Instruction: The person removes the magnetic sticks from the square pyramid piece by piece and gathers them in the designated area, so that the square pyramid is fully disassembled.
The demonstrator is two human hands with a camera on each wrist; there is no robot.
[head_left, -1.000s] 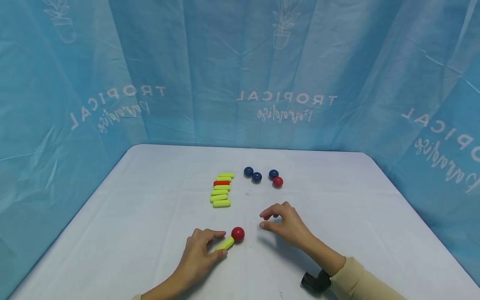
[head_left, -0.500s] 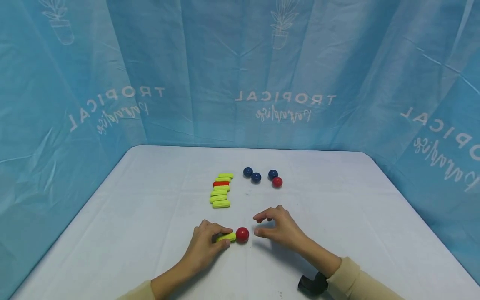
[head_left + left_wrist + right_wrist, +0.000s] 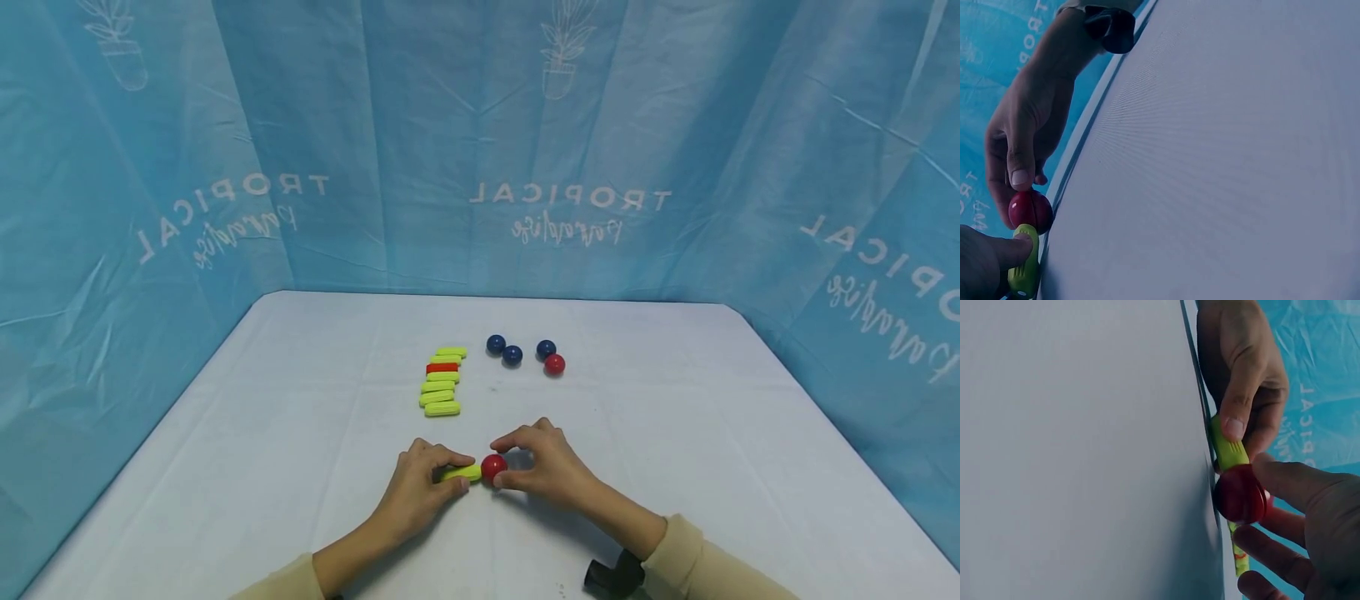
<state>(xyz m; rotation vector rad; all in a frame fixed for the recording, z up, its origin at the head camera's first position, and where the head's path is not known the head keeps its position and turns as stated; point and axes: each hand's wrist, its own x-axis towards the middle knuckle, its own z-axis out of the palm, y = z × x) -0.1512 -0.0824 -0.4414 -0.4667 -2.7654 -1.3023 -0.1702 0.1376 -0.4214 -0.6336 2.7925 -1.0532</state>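
My left hand (image 3: 422, 489) pinches a yellow-green ridged stick (image 3: 463, 473) between thumb and fingers, low over the white table. At the right end of this stick, a glossy red ball (image 3: 492, 467) touches it. My right hand (image 3: 553, 468) holds the ball from the right, thumb in front and fingers behind. From the right wrist view, the ball (image 3: 1239, 495) meets the end of the stick (image 3: 1227, 447), and a seam line runs round it. The left wrist view also has ball (image 3: 1030, 210) and stick (image 3: 1024, 269) end to end.
Behind the hands lies a column of several yellow-green sticks (image 3: 442, 408) with one red stick (image 3: 442, 367) among them. To its right are dark blue balls (image 3: 512, 356) and another red ball (image 3: 554, 365). A blue printed curtain (image 3: 480, 150) hangs round the white table (image 3: 300, 400).
My left hand has slid a little right with the stick, and the red ball has shifted right with it. My right hand has come left and taken hold of the ball.
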